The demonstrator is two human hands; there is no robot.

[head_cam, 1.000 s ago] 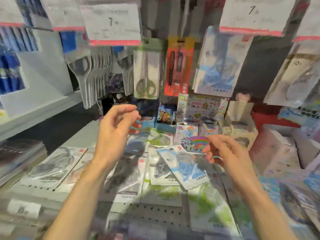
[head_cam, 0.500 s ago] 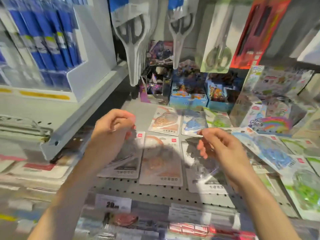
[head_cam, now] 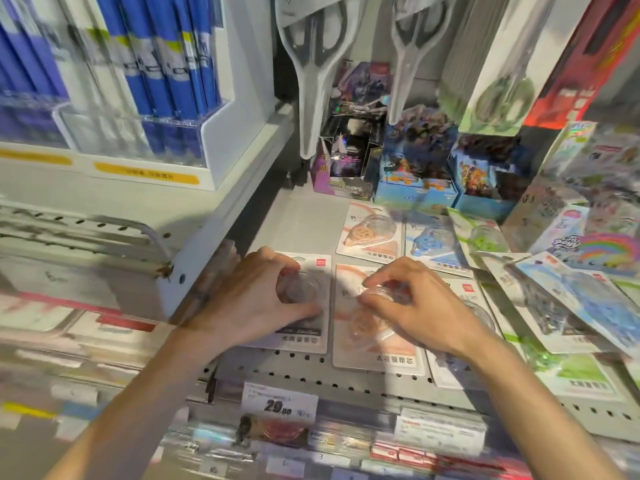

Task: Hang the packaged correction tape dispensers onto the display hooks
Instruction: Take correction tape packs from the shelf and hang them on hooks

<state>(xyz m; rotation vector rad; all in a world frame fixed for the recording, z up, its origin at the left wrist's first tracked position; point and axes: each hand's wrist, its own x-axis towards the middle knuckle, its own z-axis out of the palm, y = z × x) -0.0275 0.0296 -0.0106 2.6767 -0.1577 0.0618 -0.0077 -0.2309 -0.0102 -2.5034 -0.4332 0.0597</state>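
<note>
Lying flat on a grey perforated shelf (head_cam: 277, 367), two carded correction tape packs are gripped. The grey pack (head_cam: 304, 337) is held by the left hand (head_cam: 258, 301) with curled fingers; the orange pack (head_cam: 377, 351) beside it is pinched by the right hand (head_cam: 420, 306).

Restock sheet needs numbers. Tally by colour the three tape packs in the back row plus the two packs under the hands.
Orange: 2, back orange pack and front orange pack
Blue: 1, blue pack
Green: 1, green pack
Grey: 1, grey pack
Total: 5
</note>
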